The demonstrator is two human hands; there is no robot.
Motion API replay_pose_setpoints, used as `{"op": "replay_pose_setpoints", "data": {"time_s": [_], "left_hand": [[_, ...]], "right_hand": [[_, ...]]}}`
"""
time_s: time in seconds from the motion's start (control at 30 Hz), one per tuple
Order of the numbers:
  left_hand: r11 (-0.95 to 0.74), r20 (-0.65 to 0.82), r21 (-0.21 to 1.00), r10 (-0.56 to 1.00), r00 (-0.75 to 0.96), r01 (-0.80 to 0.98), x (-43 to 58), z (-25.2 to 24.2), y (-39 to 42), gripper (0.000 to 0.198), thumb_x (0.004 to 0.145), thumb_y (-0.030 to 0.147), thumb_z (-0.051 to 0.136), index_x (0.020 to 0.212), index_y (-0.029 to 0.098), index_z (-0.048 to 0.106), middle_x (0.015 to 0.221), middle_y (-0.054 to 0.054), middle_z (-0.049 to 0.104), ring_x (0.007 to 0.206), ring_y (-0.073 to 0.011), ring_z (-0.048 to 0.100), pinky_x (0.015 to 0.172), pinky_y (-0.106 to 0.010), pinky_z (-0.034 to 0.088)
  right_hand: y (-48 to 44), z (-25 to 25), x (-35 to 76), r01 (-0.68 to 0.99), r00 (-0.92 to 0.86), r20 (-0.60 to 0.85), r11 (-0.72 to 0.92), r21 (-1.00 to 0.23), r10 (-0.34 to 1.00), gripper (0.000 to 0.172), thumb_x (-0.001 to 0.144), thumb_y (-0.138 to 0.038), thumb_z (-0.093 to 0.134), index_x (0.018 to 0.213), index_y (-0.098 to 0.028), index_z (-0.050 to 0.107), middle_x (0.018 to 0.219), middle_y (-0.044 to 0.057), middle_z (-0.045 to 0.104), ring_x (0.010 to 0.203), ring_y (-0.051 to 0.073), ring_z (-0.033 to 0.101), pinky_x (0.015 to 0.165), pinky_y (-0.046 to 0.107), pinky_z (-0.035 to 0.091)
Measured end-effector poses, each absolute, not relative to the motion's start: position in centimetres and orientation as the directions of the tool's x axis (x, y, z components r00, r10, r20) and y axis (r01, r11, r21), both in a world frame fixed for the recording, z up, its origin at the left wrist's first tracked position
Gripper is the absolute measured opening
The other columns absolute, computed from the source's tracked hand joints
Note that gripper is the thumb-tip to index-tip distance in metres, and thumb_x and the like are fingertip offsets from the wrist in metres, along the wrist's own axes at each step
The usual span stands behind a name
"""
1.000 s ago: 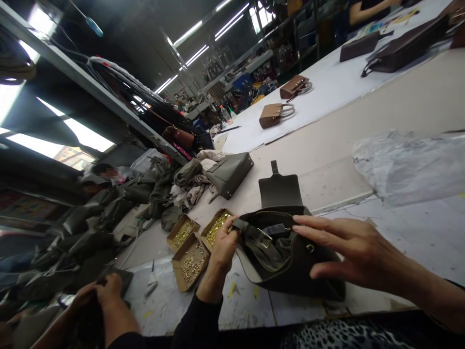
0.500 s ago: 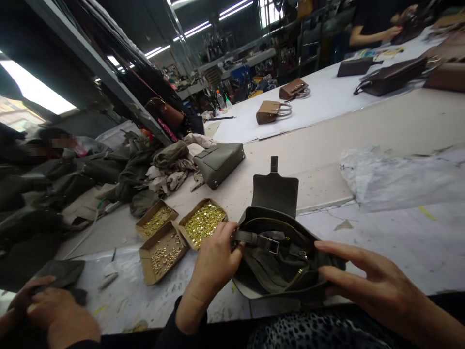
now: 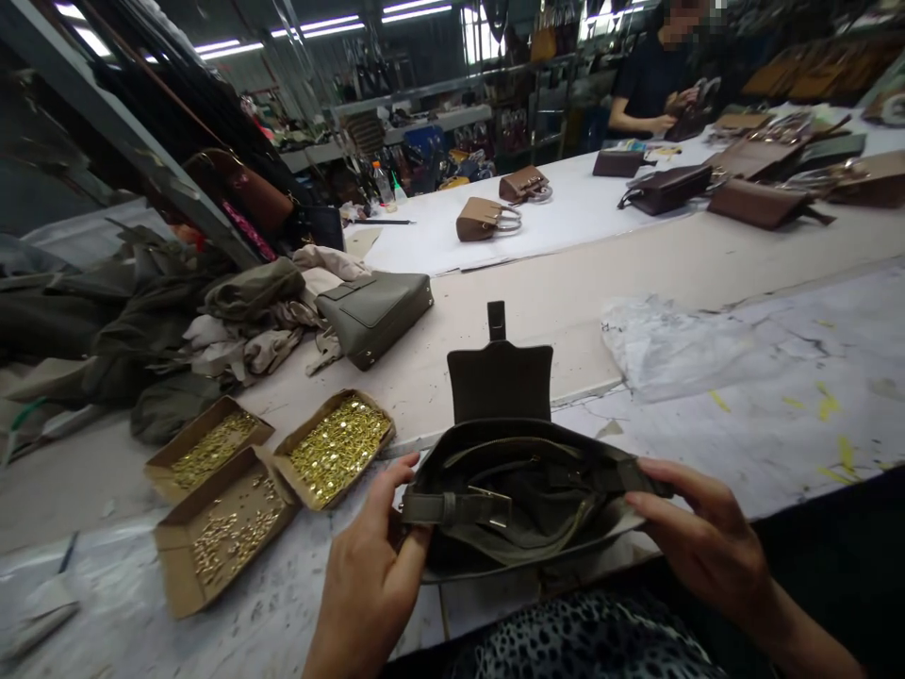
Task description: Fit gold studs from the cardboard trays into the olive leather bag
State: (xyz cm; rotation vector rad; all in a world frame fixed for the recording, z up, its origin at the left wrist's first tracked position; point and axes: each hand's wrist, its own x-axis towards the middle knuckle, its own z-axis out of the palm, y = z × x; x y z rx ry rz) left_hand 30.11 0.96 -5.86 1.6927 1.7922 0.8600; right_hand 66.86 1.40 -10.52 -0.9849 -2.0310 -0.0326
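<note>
A dark olive handbag (image 3: 523, 556) lies before me with its mouth open and its flap (image 3: 501, 382) folded back away from me. Inside show a fabric lining, a zip and a strap with a metal buckle (image 3: 495, 505). My left hand (image 3: 378, 552) grips the bag's left end, thumb and fingers around the strap's base. At the right end, my right hand (image 3: 707, 538) pinches the side edge between thumb and fingers. Parts of the fingertips are hidden behind the leather.
Cardboard trays of small gold-coloured metal pieces (image 3: 336, 448) stand left of my left hand. An olive bag (image 3: 382, 316) lies beyond them, beside a cloth heap (image 3: 247, 292). Clear plastic (image 3: 671, 344) lies to the right. Across the table, a person (image 3: 654, 85) handles a dark bag.
My view has swung right, and the neighbour's hands at the left have left the picture. The bag's mouth looks wider, with both my hands still at its ends.
</note>
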Motion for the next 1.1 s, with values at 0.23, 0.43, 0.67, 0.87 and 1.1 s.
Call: {"op": "replay_pose_setpoints", "data": {"time_s": [0.23, 0.43, 0.67, 0.87, 1.1], "left_hand": [[0.154, -0.015, 0.851, 0.963, -0.27, 0.503, 29.9, -5.8, 0.5, 0.041, 0.093, 0.044, 0.058, 0.128, 0.024, 0.065, 0.104, -0.006, 0.076, 0.095, -0.0277, 0.073, 0.057, -0.026, 0.052], [0.124, -0.001, 0.906, 0.957, -0.289, 0.405, 29.1, -6.8, 0.6, 0.04, 0.086, 0.042, 0.067, 0.121, 0.022, 0.069, 0.12, -0.009, 0.073, 0.094, -0.0258, 0.072, 0.068, -0.029, 0.059], [0.181, -0.104, 0.967, 0.923, -0.372, 0.179, 29.9, -6.9, 0.3, 0.044, 0.086, 0.043, 0.07, 0.125, 0.023, 0.067, 0.124, -0.007, 0.071, 0.099, -0.0234, 0.071, 0.074, -0.025, 0.059], [0.225, -0.154, 0.956, 0.933, -0.326, 0.19, 28.8, -8.0, 0.8, 0.056, 0.076, 0.048, 0.078, 0.124, 0.021, 0.067, 0.118, -0.009, 0.073, 0.093, -0.0255, 0.073, 0.071, -0.028, 0.06], [0.241, -0.121, 0.918, 0.927, -0.356, 0.315, 29.2, -8.0, 1.2, 0.059, 0.082, 0.058, 0.069, 0.126, 0.019, 0.065, 0.092, -0.006, 0.073, 0.084, -0.0255, 0.069, 0.063, -0.027, 0.053]], "right_hand": [[1.8, -11.5, 66.9, 0.674, -0.307, 0.764, 0.696, -0.248, 0.568, 0.029, 0.093, -0.004, 0.065, 0.114, -0.021, 0.073, 0.133, 0.012, 0.063, 0.115, 0.028, 0.068, 0.092, 0.04, 0.063], [1.8, -11.5, 66.9, 0.671, -0.314, 0.774, 0.706, -0.229, 0.549, 0.026, 0.092, -0.003, 0.063, 0.111, -0.019, 0.072, 0.134, 0.013, 0.061, 0.115, 0.027, 0.067, 0.092, 0.039, 0.062], [2.2, -11.3, 66.9, 0.648, -0.32, 0.784, 0.727, -0.229, 0.532, 0.028, 0.091, -0.004, 0.061, 0.11, -0.022, 0.071, 0.133, 0.011, 0.06, 0.113, 0.027, 0.068, 0.087, 0.041, 0.065], [2.3, -11.7, 66.9, 0.635, -0.294, 0.788, 0.727, -0.262, 0.541, 0.036, 0.089, -0.005, 0.062, 0.117, -0.024, 0.071, 0.133, 0.011, 0.061, 0.111, 0.028, 0.068, 0.087, 0.043, 0.066], [2.4, -11.5, 66.4, 0.619, -0.315, 0.767, 0.733, -0.281, 0.56, 0.03, 0.09, -0.012, 0.064, 0.119, -0.022, 0.068, 0.132, 0.012, 0.061, 0.114, 0.03, 0.066, 0.091, 0.047, 0.063]]}}
